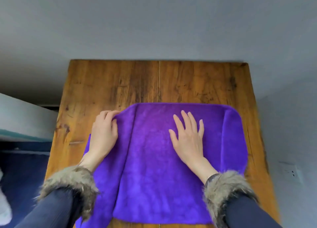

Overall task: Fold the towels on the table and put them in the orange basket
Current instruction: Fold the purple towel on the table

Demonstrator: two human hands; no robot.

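One plush purple towel (159, 159), grained wooden table (137, 83)

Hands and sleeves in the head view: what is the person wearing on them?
Both hands, left hand and right hand, are bare. Dark navy sleeves end in shaggy grey-brown fur cuffs. A dark band shows at the right wrist.

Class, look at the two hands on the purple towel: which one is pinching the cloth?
The left hand, pinching the towel's far-left corner; the right hand lies flat, fingers spread.
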